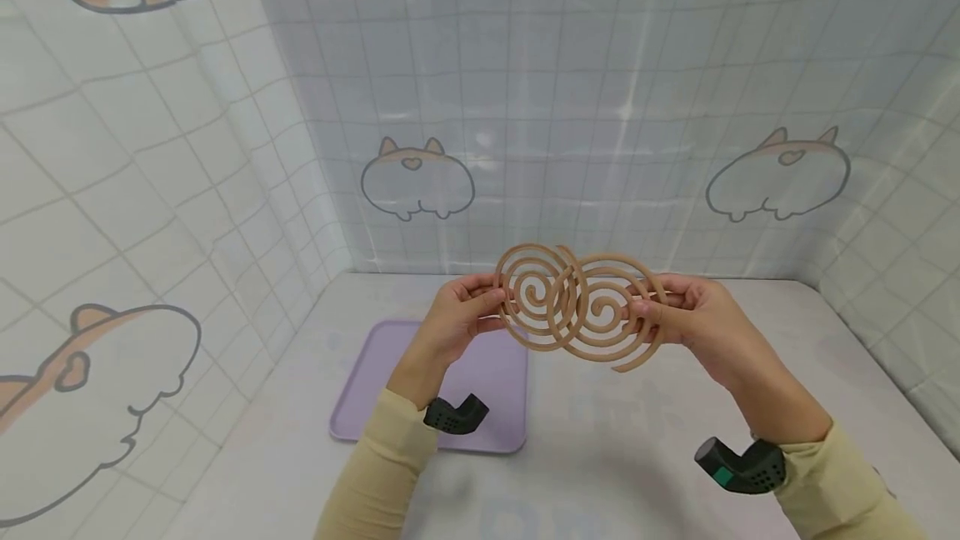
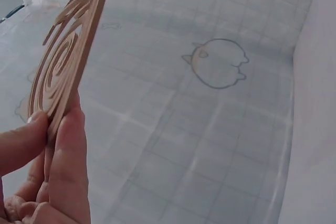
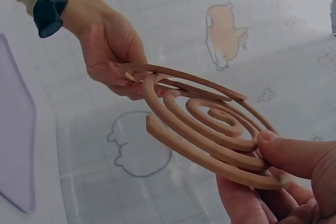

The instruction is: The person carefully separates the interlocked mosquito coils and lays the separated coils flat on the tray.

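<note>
Two tan spiral mosquito coils are held up side by side above the table, their inner edges overlapping. My left hand point(image 1: 456, 315) pinches the outer edge of the left coil point(image 1: 536, 296) between thumb and fingers. At the far edge of the right coil point(image 1: 602, 305), my right hand point(image 1: 693, 311) grips it with the thumb in front and fingers behind. The right wrist view has the right coil point(image 3: 181, 128) nearly flat to the camera, its loose end pointing toward the left hand point(image 3: 113, 43). Seen almost edge-on in the left wrist view is the left coil point(image 2: 86, 51).
A lilac tray point(image 1: 495, 402) lies on the white table point(image 1: 600, 457), left of centre and partly behind the left forearm. White grid-patterned sheeting point(image 1: 585, 107) with cartoon dogs encloses the table at the back and sides.
</note>
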Available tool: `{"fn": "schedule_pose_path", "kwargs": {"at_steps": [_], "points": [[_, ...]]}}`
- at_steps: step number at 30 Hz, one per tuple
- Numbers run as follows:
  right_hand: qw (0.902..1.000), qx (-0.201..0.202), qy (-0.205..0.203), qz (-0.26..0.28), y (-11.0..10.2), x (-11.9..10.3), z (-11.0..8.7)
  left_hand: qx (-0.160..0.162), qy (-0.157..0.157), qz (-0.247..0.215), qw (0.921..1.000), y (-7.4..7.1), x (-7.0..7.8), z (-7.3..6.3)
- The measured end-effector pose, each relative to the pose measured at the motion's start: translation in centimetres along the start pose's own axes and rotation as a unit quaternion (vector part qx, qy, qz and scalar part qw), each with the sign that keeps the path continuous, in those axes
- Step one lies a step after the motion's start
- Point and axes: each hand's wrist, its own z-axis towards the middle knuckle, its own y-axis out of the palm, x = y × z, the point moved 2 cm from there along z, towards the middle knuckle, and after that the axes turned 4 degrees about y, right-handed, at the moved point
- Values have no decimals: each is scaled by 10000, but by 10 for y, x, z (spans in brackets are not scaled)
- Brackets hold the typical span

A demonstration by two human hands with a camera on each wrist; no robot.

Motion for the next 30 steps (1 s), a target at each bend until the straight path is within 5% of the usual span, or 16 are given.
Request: {"fn": "schedule_pose_path", "kwargs": {"at_steps": [5, 12, 24, 30], "points": [[9988, -153, -121, 449, -4, 6, -1, 400, 175, 374, 9983, 2, 4, -3], [9988, 185, -225, 397, -10, 11, 1, 799, 553, 1045, 9898, 0, 11, -8], [9984, 270, -253, 416, -15, 16, 4, 1201, 502, 1546, 9794, -16, 20, -17], [9988, 409, -137, 249, -22, 21, 3, 1258, 746, 2285, 9625, -36, 27, -25]]}}
